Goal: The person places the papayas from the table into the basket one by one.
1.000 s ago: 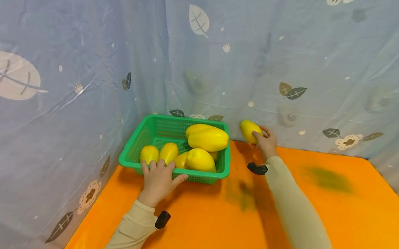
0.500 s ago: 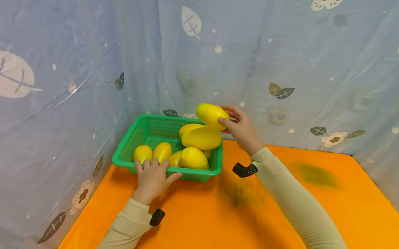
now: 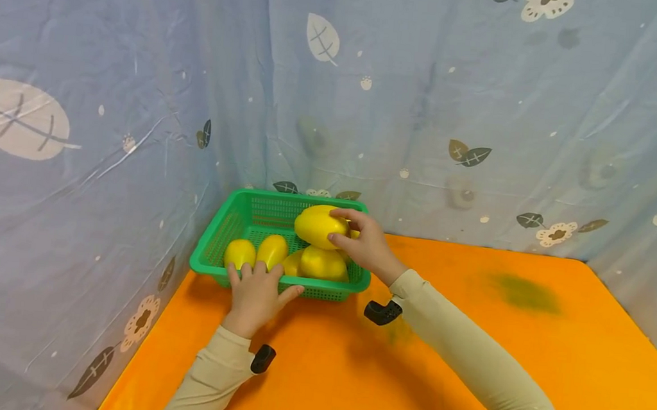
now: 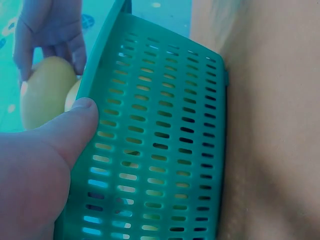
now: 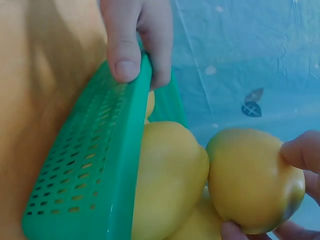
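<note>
A green slotted plastic basket (image 3: 206, 267) stands at the table's far left and holds several yellow mangoes (image 3: 272, 250). My left hand (image 3: 254, 299) grips its near rim, fingers over the inside and thumb outside, as the right wrist view shows. With thumb and fingers spread round it, my right hand (image 3: 367, 245) holds a yellow mango (image 3: 316, 225) over the basket's right part. That held mango (image 5: 250, 180) appears against another mango (image 5: 170, 175) in the right wrist view. The mangoes beneath it are partly hidden by it and by my right hand.
An orange tabletop (image 3: 315, 371) lies under the basket, with a blurry dark green patch (image 3: 524, 292) on its right. Blue-grey patterned curtains (image 3: 382, 106) hang behind and along the left side, close to the basket.
My right hand has carried the mango leftward from beside the curtain, right of the basket, and lowered it over the mangoes inside. My left hand has stayed on the near rim.
</note>
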{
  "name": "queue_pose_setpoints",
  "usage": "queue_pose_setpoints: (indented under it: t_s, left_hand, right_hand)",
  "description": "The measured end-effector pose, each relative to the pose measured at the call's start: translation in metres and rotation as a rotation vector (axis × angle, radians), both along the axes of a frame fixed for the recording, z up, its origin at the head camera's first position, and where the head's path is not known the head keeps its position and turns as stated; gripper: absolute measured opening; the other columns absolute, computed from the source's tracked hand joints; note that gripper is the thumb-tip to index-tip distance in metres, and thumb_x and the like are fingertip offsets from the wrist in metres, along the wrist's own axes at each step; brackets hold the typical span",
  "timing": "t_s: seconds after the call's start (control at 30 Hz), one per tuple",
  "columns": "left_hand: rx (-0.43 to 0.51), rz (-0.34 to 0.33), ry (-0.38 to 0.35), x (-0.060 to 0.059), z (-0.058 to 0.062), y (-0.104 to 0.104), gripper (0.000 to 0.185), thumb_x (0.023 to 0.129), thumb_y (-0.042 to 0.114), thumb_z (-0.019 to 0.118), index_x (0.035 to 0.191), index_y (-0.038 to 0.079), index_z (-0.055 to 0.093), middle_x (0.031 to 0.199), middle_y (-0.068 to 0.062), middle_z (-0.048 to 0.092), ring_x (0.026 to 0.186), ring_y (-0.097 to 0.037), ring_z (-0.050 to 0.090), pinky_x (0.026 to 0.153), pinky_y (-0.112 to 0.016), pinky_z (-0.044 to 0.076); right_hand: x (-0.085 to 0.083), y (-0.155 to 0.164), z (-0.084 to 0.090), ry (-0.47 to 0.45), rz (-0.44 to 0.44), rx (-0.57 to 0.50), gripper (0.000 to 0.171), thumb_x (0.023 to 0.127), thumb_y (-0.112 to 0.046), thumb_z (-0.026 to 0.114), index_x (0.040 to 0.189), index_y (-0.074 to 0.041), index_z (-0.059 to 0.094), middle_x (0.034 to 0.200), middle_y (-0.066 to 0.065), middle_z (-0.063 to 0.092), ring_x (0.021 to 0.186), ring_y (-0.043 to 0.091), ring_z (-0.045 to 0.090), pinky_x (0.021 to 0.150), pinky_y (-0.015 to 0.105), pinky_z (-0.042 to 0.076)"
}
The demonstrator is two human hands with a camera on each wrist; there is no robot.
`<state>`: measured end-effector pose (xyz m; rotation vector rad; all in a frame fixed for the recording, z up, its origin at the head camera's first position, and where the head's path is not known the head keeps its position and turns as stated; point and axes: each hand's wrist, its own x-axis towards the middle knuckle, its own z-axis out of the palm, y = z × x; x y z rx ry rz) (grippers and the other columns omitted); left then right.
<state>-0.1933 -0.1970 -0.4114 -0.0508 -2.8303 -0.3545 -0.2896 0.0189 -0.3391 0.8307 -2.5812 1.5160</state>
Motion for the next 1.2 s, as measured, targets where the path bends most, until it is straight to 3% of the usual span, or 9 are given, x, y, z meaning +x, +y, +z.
queue_pose_setpoints:
  t_s: [0.3,0.63,0.73,0.87,1.03,1.2]
  left_hand:
    - [0.012,-0.013,-0.010,-0.002,0.001,0.006,0.060,0.091,0.062,0.065,0.121,0.010,0.070,0.111,-0.024,0.063,0.106,-0.052,0.055,0.111,-0.079,0.020]
    - [0.041,-0.034,-0.019,-0.005,-0.001,0.004,0.061,0.092,0.060,0.065,0.126,0.009,0.067,0.114,-0.024,0.063,0.109,-0.053,0.053,0.112,-0.080,0.016]
    - [0.054,-0.038,-0.032,-0.005,-0.002,0.003,0.060,0.093,0.059,0.065,0.125,0.009,0.067,0.114,-0.024,0.063,0.111,-0.054,0.052,0.112,-0.080,0.015]
    - [0.064,-0.039,-0.058,-0.007,-0.002,0.000,0.060,0.093,0.059,0.065,0.126,0.009,0.066,0.117,-0.023,0.062,0.115,-0.054,0.050,0.113,-0.079,0.012]
    - [0.087,-0.064,-0.099,-0.008,0.000,-0.010,0.060,0.095,0.058,0.064,0.131,0.010,0.065,0.124,-0.023,0.062,0.120,-0.054,0.049,0.114,-0.080,0.009]
    - [0.156,-0.084,-0.142,0.000,0.005,-0.029,0.059,0.097,0.056,0.063,0.132,0.009,0.064,0.128,-0.023,0.062,0.122,-0.053,0.049,0.115,-0.080,0.007]
  right_hand:
    - [0.003,0.013,0.001,-0.094,-0.049,-0.093,0.047,0.100,-0.015,0.065,0.146,-0.008,0.055,0.154,0.014,0.049,0.136,0.041,0.054,0.104,0.052,0.053]
    - [0.006,0.045,-0.013,-0.125,-0.103,-0.150,0.048,0.101,-0.014,0.063,0.147,-0.004,0.052,0.154,0.018,0.047,0.136,0.041,0.053,0.099,0.049,0.057]
    - [0.006,0.067,-0.016,-0.123,-0.164,-0.102,0.049,0.102,-0.017,0.062,0.148,-0.006,0.050,0.154,0.021,0.046,0.137,0.043,0.051,0.101,0.052,0.055]
    - [0.010,0.106,-0.017,-0.112,-0.264,0.047,0.055,0.102,-0.024,0.063,0.153,-0.012,0.046,0.156,0.024,0.042,0.139,0.046,0.047,0.107,0.058,0.049]
    - [0.031,0.153,-0.022,-0.137,-0.381,0.136,0.064,0.103,-0.031,0.061,0.158,-0.011,0.036,0.160,0.028,0.034,0.143,0.052,0.037,0.110,0.065,0.041]
    - [0.051,0.176,-0.031,-0.123,-0.469,0.232,0.072,0.102,-0.035,0.062,0.159,-0.004,0.032,0.160,0.033,0.031,0.142,0.057,0.035,0.108,0.067,0.041]
